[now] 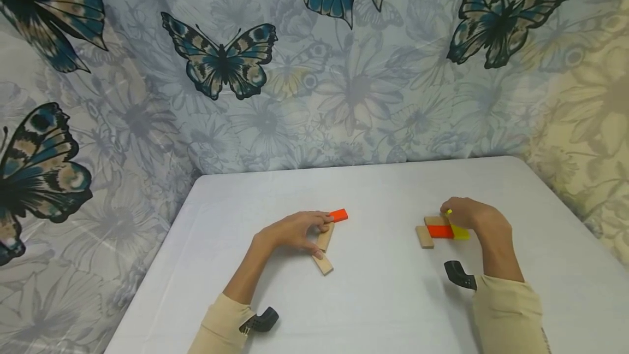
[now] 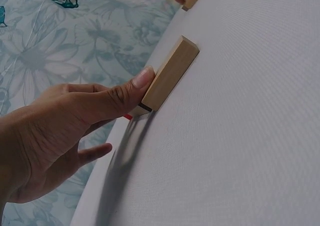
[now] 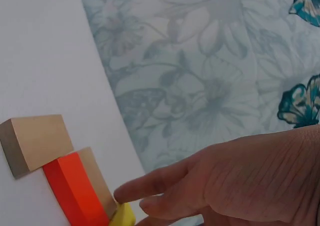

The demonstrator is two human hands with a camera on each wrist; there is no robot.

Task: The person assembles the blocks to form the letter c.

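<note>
On the white table, my left hand (image 1: 295, 229) rests on a bent row of blocks. Its thumb touches the nearest plain wooden block (image 2: 172, 76), and its fingertips reach the far end of the middle wooden block (image 1: 326, 236), beside an orange block (image 1: 339, 215). The little finger sticks out loosely. On the right, my right hand (image 1: 474, 214) pinches a yellow block (image 3: 124, 216) next to a cluster. There, another orange block (image 3: 77, 188) lies against a plain block (image 1: 434, 220), with a further plain block (image 3: 40, 141) at its left end. The yellow block's far side is hidden by the fingers.
The white table (image 1: 373, 299) reaches back to a wall hanging (image 1: 363, 97) printed with butterflies and flowers. Dark wrist-worn devices stick out from the left sleeve (image 1: 221, 324) and the right sleeve (image 1: 508, 310). Table surface separates the two block groups.
</note>
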